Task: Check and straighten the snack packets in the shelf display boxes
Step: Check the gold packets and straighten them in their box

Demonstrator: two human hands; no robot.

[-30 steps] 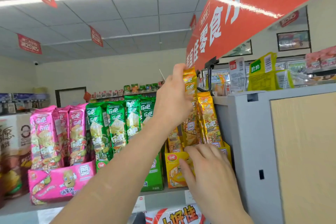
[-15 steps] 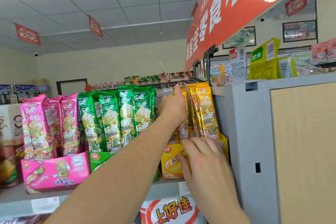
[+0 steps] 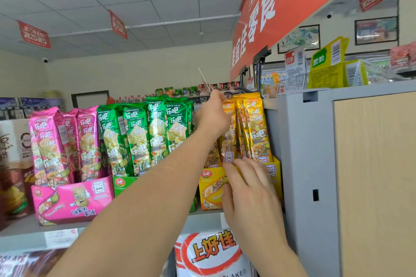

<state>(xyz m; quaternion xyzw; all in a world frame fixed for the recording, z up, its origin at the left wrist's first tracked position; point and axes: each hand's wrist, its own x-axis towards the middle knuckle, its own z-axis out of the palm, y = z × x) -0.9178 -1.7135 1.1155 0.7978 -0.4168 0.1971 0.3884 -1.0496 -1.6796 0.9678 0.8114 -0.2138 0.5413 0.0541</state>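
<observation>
Lowered since a second ago, the glossy yellow packet (image 3: pixel 228 130) now stands in the yellow cardboard box (image 3: pixel 210 189) with its neighbours, left hand (image 3: pixel 212 117) pinching its crimped top. Below it, the right hand (image 3: pixel 247 186) lies spread against the box's front edge, close beside the grey cabinet wall (image 3: pixel 301 153).

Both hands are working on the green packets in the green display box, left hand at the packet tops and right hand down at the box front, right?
Not quite: the head view shows the hands on the yellow packets in the yellow display box, not the green ones. The rest holds: the left hand is at the packet tops and the right hand is down at the box front.
</observation>
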